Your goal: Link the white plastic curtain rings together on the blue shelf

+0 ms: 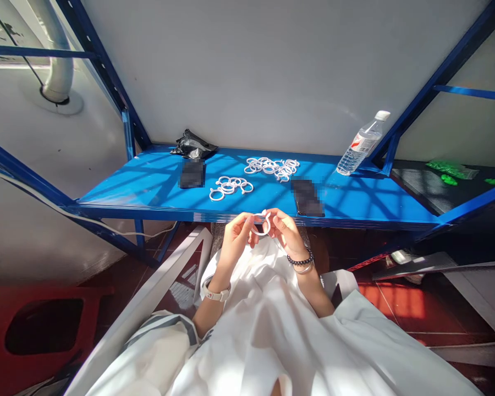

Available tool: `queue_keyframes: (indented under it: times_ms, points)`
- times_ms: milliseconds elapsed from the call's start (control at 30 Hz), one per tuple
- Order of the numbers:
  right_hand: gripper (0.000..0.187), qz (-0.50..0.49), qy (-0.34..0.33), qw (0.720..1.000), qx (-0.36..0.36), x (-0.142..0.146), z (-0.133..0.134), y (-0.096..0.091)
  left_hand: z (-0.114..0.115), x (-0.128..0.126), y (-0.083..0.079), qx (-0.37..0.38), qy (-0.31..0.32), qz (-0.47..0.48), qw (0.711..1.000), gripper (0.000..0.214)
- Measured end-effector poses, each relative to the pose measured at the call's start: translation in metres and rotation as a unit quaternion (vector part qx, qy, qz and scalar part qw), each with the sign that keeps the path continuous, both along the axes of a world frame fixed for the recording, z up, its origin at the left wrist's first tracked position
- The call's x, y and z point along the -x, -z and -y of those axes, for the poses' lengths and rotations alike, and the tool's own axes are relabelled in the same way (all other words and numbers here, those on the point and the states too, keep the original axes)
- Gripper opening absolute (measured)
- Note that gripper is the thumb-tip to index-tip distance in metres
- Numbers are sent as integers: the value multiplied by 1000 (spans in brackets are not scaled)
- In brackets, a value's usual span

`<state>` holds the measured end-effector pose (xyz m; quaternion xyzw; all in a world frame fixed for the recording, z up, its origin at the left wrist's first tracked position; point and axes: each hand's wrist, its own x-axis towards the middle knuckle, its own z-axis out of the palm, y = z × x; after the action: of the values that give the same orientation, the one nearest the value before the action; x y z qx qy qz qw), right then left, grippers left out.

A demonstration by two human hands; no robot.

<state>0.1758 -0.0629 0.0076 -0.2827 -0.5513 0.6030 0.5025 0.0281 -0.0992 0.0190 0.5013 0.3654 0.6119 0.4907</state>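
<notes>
Between my two hands, just in front of the blue shelf's edge, is a white plastic ring [262, 233] with a small knob at its top. My left hand [240, 234] pinches its left side between thumb and fingers. My right hand [286, 231] grips the opposite side, its fingertips close to the knob. Beyond my hands, a small group of similar white rings [230, 186] lies on the shelf to the left. A larger heap of white rings [268, 166] sits farther back. The fingers hide parts of the held ring.
On the blue shelf [148, 184] lie a black plastic bag [193, 145], a dark blurred rectangle [192, 174] and another dark flat object [308, 198]. A water bottle [361, 146] leans at the back right. White chair arms [148, 308] flank me. Green items [449, 170] lie at far right.
</notes>
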Motion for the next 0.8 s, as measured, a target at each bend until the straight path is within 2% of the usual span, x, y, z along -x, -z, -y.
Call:
queue_keyframes:
  times_ms: [200, 333, 400, 533, 800]
  points:
    - [41, 31, -59, 997, -46, 0, 8, -7, 0, 2, 2, -20, -49, 3, 999, 40]
    - [40, 16, -66, 998, -2, -2, 12, -13, 6, 3, -1, -32, -43, 1, 999, 37]
    - [40, -6, -86, 996, 22, -5, 14, -16, 9, 4, -3, -33, -15, 10, 999, 35]
    - [41, -49, -127, 990, 35, -10, 17, -19, 12, 7, -1, -18, 87, 48, 995, 32]
    - [42, -95, -124, 985, 74, -5, 12, -15, 1, 1, 4, 32, 212, 100, 972, 41]
